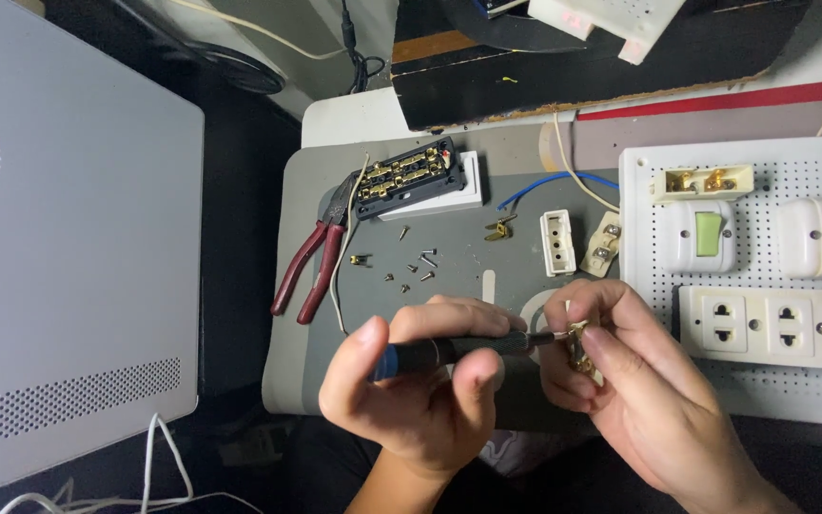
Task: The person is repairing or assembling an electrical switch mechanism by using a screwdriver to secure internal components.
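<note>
My left hand grips a screwdriver with a black and blue handle, its shaft pointing right. The tip meets a small brass and cream electrical part pinched in the fingers of my right hand. Both hands hover over the near edge of a grey work mat. Most of the small part is hidden by my fingers.
On the mat lie red-handled pliers, an opened black socket block with brass contacts, loose screws, and cream socket pieces. A white pegboard with switches and outlets stands at right. A grey perforated case fills the left.
</note>
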